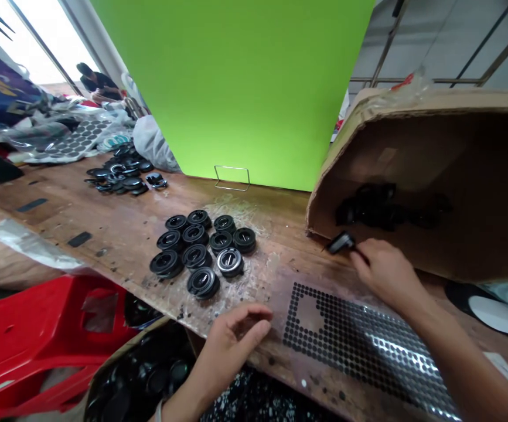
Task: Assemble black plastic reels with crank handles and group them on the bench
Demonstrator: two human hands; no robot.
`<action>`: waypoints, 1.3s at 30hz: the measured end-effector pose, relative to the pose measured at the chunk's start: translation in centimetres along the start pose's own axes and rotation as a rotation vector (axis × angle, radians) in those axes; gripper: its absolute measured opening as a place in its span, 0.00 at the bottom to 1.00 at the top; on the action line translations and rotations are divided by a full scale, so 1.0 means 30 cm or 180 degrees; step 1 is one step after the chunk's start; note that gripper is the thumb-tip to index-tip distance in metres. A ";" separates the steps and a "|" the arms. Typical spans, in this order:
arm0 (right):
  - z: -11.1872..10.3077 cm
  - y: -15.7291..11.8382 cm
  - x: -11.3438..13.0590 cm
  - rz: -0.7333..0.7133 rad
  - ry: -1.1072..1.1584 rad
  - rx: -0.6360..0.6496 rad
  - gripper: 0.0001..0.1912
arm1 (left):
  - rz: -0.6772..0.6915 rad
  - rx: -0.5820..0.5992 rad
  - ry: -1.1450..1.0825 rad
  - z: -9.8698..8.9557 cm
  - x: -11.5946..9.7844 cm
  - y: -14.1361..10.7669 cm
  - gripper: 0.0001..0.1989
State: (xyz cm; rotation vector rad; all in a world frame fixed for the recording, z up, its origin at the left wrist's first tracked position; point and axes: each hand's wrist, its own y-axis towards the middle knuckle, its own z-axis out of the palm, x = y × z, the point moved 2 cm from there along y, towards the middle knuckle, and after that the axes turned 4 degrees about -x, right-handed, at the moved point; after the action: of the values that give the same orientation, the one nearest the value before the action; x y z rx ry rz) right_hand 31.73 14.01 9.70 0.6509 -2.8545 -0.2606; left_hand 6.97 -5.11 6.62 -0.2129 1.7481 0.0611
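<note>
My right hand [383, 272] pinches a small black part [341, 242] at the mouth of the cardboard box [339, 149]. The part is tilted, and its exact kind is hard to make out. My left hand [238, 337] hovers over the front edge of the table with thumb and fingers apart and nothing between them. Beyond it stand several round black discs [194, 256] in a cluster, one of them with a shiny silver ring [229, 262]. Between my hands lies a sheet of small black round stickers [345, 334], with a patch of them gone near its left end.
More black parts [368, 205] lie inside the box. A heap of black pieces [119, 170] sits at the back left. A green board [245, 88] stands behind the discs. Below left are a red stool [47, 328] and a container of black parts [148, 372]. A person [98, 82] sits far off.
</note>
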 end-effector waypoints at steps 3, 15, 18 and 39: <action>-0.035 -0.110 0.207 -0.0884 0.1334 0.0676 0.13 | 0.0114 0.0105 -0.0808 0.040 -0.001 0.024 0.30; 0.128 -0.218 0.143 -0.0034 0.1666 0.0522 0.08 | -0.1326 -0.0198 -0.1778 0.035 0.026 0.024 0.22; 0.179 -0.239 0.148 -0.0163 0.1545 0.0632 0.09 | -0.1628 -0.0174 -0.2222 0.041 0.020 0.019 0.23; 0.138 -0.255 0.222 0.0056 0.2030 0.0530 0.06 | -0.2364 -0.0040 -0.2642 0.119 0.023 -0.003 0.19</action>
State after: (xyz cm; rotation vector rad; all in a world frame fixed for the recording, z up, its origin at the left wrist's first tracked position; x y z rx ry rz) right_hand 27.99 4.79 5.10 0.6023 -2.2759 0.1669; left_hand 10.34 -4.69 5.28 -0.7203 0.7709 -0.3377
